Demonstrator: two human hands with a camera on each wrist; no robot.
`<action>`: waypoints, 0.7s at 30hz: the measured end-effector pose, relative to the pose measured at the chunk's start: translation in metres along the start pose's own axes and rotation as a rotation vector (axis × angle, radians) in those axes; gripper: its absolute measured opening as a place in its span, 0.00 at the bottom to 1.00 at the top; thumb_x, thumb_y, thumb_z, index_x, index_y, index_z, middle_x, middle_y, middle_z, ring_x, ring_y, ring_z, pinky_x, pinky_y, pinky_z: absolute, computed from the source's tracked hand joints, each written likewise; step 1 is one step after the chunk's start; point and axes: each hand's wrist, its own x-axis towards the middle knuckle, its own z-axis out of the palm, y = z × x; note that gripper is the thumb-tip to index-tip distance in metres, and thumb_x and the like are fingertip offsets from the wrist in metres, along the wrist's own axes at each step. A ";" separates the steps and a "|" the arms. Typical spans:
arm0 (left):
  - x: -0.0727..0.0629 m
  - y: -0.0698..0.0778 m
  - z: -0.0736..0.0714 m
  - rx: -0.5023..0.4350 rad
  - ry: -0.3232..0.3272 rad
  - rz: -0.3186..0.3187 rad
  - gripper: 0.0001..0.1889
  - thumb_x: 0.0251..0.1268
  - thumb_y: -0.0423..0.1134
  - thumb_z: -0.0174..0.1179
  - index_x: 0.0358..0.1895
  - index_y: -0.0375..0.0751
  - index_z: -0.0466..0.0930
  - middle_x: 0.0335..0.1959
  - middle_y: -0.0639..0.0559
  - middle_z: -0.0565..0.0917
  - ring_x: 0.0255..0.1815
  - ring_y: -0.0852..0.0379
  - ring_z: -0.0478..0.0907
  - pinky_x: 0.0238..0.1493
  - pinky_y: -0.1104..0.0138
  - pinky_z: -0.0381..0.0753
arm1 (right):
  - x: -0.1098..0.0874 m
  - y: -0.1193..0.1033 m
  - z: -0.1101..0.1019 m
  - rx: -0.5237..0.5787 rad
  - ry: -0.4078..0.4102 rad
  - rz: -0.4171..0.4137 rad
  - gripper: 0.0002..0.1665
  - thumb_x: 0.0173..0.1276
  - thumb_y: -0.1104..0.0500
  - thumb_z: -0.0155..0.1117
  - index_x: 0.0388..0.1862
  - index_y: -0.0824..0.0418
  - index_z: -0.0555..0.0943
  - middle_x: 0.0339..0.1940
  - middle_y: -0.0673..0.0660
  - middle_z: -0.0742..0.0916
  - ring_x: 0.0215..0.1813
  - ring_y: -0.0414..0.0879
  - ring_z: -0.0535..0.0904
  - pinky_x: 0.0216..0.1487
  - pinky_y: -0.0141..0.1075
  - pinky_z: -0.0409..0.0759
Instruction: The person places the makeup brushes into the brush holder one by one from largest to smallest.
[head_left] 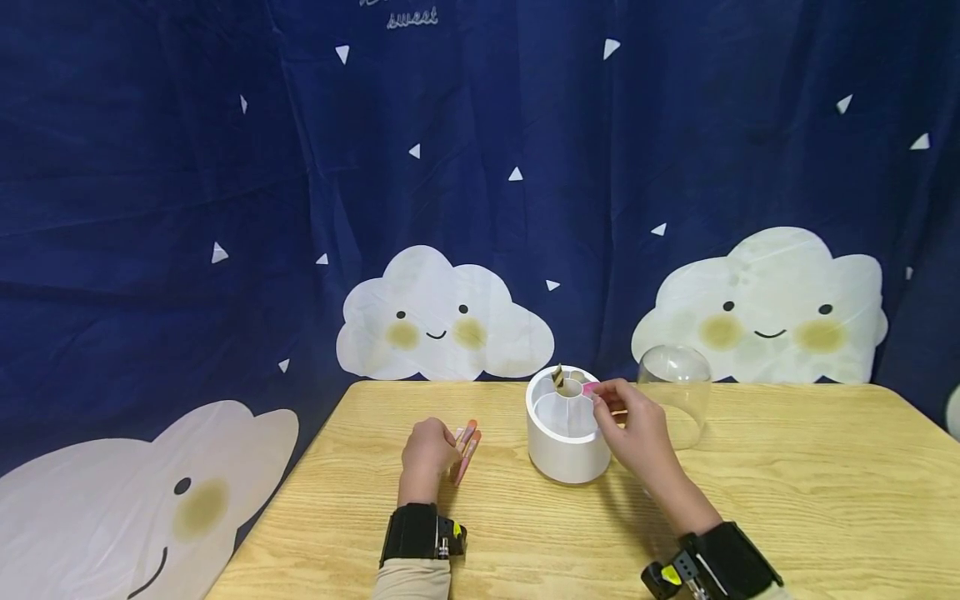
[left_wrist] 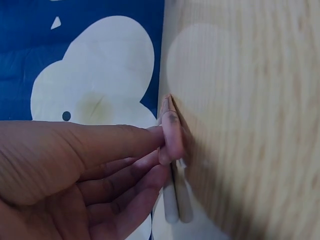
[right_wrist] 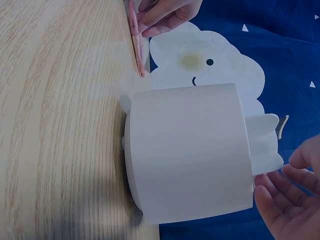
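Note:
My left hand (head_left: 431, 450) is low over the table, beside slim pink sticks (head_left: 468, 454) with orange ends. In the left wrist view, its thumb and fingertips pinch a pink stick (left_wrist: 172, 136), with pale rod ends (left_wrist: 171, 202) below it. My right hand (head_left: 637, 421) is at the right rim of a round white holder (head_left: 570, 454) with divided compartments. A small pink item (head_left: 590, 388) shows at its fingertips, mostly hidden. In the right wrist view, thumb and finger meet at the edge of the holder's scalloped white insert (right_wrist: 264, 142).
A dark-and-gold striped piece (head_left: 558, 377) stands up in the holder. Behind my right hand is a clear dome cover (head_left: 678, 392). The wooden table (head_left: 810, 492) backs onto a blue curtain (head_left: 480, 108) with cloud pictures.

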 end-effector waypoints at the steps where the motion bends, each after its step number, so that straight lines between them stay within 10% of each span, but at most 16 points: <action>1: 0.000 0.000 0.001 0.004 0.001 -0.001 0.11 0.46 0.28 0.75 0.22 0.40 0.80 0.26 0.49 0.80 0.29 0.51 0.77 0.30 0.58 0.78 | 0.000 0.000 0.000 0.001 0.000 0.000 0.05 0.67 0.69 0.63 0.41 0.67 0.83 0.34 0.59 0.88 0.35 0.50 0.85 0.34 0.29 0.83; 21: 0.000 0.003 0.005 0.051 -0.006 -0.007 0.08 0.50 0.27 0.73 0.21 0.38 0.82 0.24 0.49 0.80 0.26 0.52 0.77 0.26 0.60 0.78 | 0.001 -0.004 -0.004 0.009 0.000 0.024 0.05 0.69 0.68 0.64 0.42 0.66 0.84 0.35 0.58 0.89 0.36 0.49 0.84 0.35 0.28 0.82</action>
